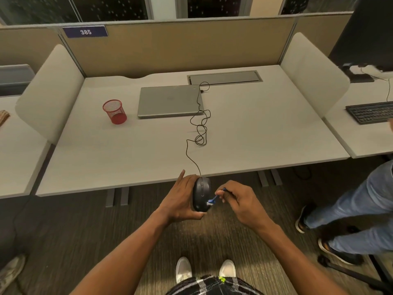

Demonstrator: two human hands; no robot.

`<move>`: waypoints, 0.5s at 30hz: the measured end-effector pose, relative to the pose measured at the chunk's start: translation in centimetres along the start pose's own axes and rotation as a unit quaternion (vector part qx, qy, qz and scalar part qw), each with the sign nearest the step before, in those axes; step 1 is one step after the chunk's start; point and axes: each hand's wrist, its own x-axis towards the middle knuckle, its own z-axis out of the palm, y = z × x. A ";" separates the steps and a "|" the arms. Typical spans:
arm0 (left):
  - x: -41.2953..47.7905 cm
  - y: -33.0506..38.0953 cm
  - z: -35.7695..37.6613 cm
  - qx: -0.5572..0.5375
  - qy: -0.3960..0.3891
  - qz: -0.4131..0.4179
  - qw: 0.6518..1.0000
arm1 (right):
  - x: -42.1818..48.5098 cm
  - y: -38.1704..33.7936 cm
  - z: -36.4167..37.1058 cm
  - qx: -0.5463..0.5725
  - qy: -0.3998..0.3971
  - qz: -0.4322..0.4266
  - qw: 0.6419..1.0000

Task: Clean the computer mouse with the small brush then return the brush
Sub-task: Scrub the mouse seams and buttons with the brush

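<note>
just off the near edge of the pale grey desk, above the dark carpet, a dark grey wired computer mouse is held up on its side, its buttons and scroll wheel turned toward the right. the mouse is cupped from behind by the left hand, with the fingers wrapped round its far side and the thumb under its lower end. a small brush with a blue head and a dark thin handle is pinched in the fingertips of the right hand, which is closed around the handle; the pale bristle tip is pressed against the lower right flank of the mouse. a thin black cable is seen running from the top of the mouse up over the desk edge, coiling in loose loops on the desktop and ending beside a closed silver laptop. a red wire-mesh pen cup is stood upright to the left of the laptop, well apart from it. a grey flap lid set into the desk lies behind the laptop. a navy label marked 385 is fixed on the tan partition. a black keyboard is set on the neighbouring desk at right, where the jeans-clad legs of another person are visible.
</note>
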 end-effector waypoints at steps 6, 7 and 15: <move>0.1 0.1 0.2 -0.006 0.002 0.004 1.000 | -0.1 0.1 -0.8 0.029 0.095 0.003 0.995; 0.2 0.2 0.2 -0.005 0.002 0.005 1.000 | -0.1 0.2 -0.8 0.031 0.093 0.004 0.995; 0.4 0.2 0.1 -0.026 0.026 -0.015 0.999 | -2.4 1.1 -0.9 0.021 -0.009 0.012 1.000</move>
